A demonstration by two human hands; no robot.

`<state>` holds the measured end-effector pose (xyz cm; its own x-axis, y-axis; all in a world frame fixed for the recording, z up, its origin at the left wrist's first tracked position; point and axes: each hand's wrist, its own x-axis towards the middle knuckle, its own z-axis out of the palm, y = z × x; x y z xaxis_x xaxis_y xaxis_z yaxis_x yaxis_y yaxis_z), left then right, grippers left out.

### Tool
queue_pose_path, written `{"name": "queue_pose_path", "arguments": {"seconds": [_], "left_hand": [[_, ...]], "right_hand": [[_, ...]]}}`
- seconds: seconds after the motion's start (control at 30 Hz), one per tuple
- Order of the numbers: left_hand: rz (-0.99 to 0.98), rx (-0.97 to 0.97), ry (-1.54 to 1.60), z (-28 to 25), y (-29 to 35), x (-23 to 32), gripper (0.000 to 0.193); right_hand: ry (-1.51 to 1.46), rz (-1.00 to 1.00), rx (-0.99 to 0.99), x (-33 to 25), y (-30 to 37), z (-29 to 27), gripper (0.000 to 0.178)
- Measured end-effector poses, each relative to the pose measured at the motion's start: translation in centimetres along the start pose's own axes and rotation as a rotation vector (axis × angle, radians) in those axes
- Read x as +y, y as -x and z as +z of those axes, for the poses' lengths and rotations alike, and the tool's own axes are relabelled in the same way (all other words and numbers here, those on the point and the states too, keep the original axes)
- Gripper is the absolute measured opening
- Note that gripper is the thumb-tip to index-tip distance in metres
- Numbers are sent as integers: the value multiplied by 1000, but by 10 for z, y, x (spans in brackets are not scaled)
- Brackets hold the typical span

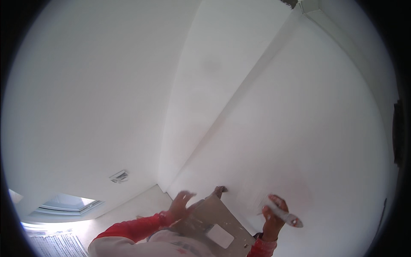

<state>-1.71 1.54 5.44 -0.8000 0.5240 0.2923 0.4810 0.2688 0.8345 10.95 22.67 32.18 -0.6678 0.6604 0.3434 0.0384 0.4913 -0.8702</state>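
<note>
My right hand [270,226] is closed around a whitish-handled hand tool, perhaps a paintbrush [293,220]. Its handle end, with a hole in it, points down to the right. The working end is too faint against the white wall [317,154] to make out. My left hand [179,206], in a red sleeve, has its fingers raised and apart, slightly blurred. It is next to the edge of a grey-brown panel [201,225] with pale spatters and a white rectangle [220,236]; whether it touches the panel I cannot tell.
A small dark object [220,189] shows at the panel's upper corner. White surfaces meet along a long slanting ledge [239,88]. On the left are a small fitting [120,176], a window [66,203] and a bright patterned area [55,244]. A dark object [398,132] sits at the right rim.
</note>
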Motion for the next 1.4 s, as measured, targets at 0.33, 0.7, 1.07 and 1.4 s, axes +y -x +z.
{"name": "queue_pose_path", "arguments": {"seconds": [0.33,0.7,1.07,1.4], "left_hand": [[705,1045,-208,-165,-323,177,58],[740,1199,-89,-172,-400,229,48],[721,1208,-199,-175,-398,229,42],[701,1207,-187,-171,-396,229,38]], "right_hand": [[-140,212,68,64,73,-29,42],[-135,175,76,83,73,-33,42],[301,-72,-114,45,59,-30,31],[251,72,-104,40,60,-25,31]]}}
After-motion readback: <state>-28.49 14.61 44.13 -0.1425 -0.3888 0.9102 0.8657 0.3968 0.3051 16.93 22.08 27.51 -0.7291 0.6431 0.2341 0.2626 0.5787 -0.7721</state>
